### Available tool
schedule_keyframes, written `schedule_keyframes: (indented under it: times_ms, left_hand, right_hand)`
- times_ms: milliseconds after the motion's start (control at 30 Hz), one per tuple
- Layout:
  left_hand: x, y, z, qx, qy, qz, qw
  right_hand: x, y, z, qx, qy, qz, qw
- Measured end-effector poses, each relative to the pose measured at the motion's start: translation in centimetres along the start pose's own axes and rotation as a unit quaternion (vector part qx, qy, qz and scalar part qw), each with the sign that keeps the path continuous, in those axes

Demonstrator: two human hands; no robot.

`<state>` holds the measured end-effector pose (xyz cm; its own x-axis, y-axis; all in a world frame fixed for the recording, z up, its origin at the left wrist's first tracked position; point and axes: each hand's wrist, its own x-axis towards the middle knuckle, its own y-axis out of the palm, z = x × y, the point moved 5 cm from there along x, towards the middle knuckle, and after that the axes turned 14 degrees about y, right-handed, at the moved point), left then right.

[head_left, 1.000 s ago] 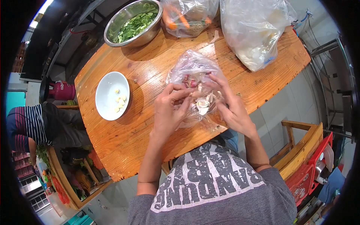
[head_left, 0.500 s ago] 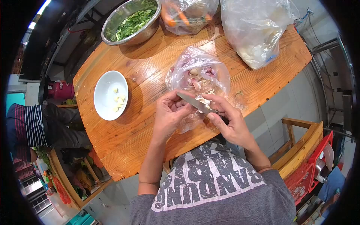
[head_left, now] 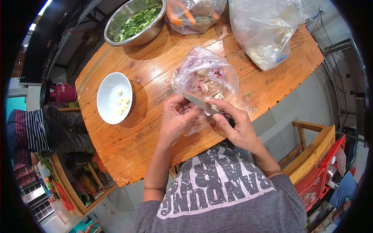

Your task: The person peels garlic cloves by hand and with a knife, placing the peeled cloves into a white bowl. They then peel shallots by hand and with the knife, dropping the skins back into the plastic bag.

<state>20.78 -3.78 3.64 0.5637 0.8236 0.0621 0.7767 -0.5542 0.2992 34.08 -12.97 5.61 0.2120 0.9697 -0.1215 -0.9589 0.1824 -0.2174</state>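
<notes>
My right hand (head_left: 235, 120) is closed round a knife (head_left: 202, 104), its blade pointing left across my left hand's fingertips. My left hand (head_left: 179, 116) is curled shut against the blade; whatever lies in its fingers is hidden. Just beyond both hands an opened clear plastic bag (head_left: 190, 70) lies on the table, with garlic cloves (head_left: 203, 86) and papery skins in it. To the left, a white bowl (head_left: 105, 104) contains several peeled garlic cloves (head_left: 123, 104).
On the wooden table (head_left: 155, 85) a steel bowl (head_left: 149, 34) of chopped greens stands at the back left. Behind the garlic are a bag of carrots (head_left: 188, 15) and a large plastic bag (head_left: 260, 35). Another person (head_left: 42, 130) is at the left.
The knife and my right hand have shifted slightly, and the pale skin near the blade shows less. My left hand stays nearly in place.
</notes>
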Motion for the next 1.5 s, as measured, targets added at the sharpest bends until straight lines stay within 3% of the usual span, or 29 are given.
schedule_keyframes:
  times_ms: [233,467,667,767,867,967,1067,1167,1367,1500]
  left_hand:
    - [-0.1,0.4,-0.2,0.034,0.05,-0.014,0.998]
    - [-0.3,1.2,-0.6,0.219,0.162,-0.028,0.962]
    - [-0.5,1.6,-0.9,0.271,0.198,-0.031,0.942]
    - [-0.8,2.3,-1.7,0.354,0.282,0.012,0.892]
    - [-0.8,2.0,-0.7,0.285,0.199,0.002,0.937]
    - [0.0,1.6,-0.3,0.129,0.119,-0.02,0.984]
    - [0.4,0.6,-1.1,0.166,0.168,-0.032,0.971]
    - [-0.1,0.3,-1.6,0.315,0.096,0.01,0.944]
    - [0.0,1.2,-1.3,0.056,0.004,-0.003,0.998]
    - [0.4,0.3,-1.1,0.11,0.043,0.049,0.992]
  right_hand:
    - [0.0,0.2,-0.9,0.089,0.104,0.088,0.987]
    - [0.3,0.5,-1.3,0.13,0.097,0.071,0.984]
    - [0.4,0.6,-1.5,0.16,0.095,0.071,0.98]
    - [0.5,0.6,-1.8,0.193,0.121,0.087,0.97]
    - [0.6,0.6,-1.7,0.246,0.145,0.107,0.952]
    - [0.5,0.1,-1.4,0.307,0.163,0.151,0.925]
    - [0.6,0.3,-1.4,0.373,0.193,0.196,0.886]
    - [0.6,0.3,-1.6,0.388,0.198,0.205,0.876]
    - [0.5,0.7,-1.8,0.377,0.197,0.206,0.881]
    - [0.3,0.8,-1.9,0.389,0.199,0.21,0.875]
